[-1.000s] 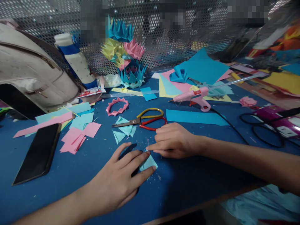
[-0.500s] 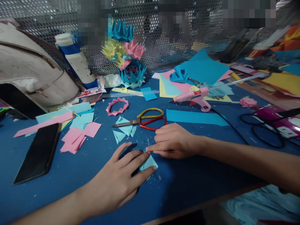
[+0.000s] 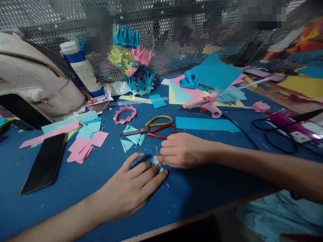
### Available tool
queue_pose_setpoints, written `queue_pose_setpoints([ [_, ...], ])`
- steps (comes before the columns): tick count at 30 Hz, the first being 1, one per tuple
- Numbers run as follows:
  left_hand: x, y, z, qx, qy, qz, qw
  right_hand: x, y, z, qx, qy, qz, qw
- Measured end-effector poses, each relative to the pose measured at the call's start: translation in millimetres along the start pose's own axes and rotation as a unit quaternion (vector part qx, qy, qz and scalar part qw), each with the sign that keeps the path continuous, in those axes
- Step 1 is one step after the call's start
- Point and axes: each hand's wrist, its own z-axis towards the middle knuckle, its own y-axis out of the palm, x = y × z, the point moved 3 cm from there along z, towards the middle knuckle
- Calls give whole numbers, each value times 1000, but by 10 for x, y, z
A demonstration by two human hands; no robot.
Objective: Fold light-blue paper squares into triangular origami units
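Observation:
A small piece of light blue paper lies on the blue table, mostly hidden under my fingers. My left hand rests over it with fingers spread and pressing down, the thumb held apart. From the right, my right hand meets the paper's upper edge with thumb and forefinger, the other fingers curled in. Just beyond are scissors with one yellow and one red handle, lying partly on several folded light blue paper triangles. Behind these sits a pink zigzag paper ring.
A pink glue gun lies behind a blue paper strip. Pink paper pieces and a phone are at left. Paper flowers, a bottle and a bag stand farther back. A black cord curves at right.
Less of the light blue paper shows; its lower part now appears folded up or covered by my left fingers. My hands stay close together, and the view has shifted slightly.

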Motion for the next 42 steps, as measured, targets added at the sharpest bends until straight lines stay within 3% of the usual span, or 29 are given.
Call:
queue_pose_setpoints([
  [3, 58, -18, 54, 5, -24, 20, 1000, 0, -7, -5, 14, -16, -17, 1000],
  [10, 89, -132, 107, -52, -69, -36, 996, 15, -13, -21, -2, -14, 3, 1000],
  [17, 138, -41, 138, 57, -67, 43, 995, -16, -40, 0, 47, -47, -65, 996],
  [22, 71, -14, 144, 69, -60, 52, 994, -49, -65, -4, 76, -46, -89, 992],
  [28, -2, -105, 112, 76, -43, -21, 996, -117, -60, -8, 85, -135, -87, 983],
  [35, -23, -77, 22, 63, -16, -73, 995, -107, 9, 88, 39, -56, -34, 997],
  [42, -38, -45, 0, 91, 7, -69, 993, -42, 69, 140, -17, 14, 115, 993],
])
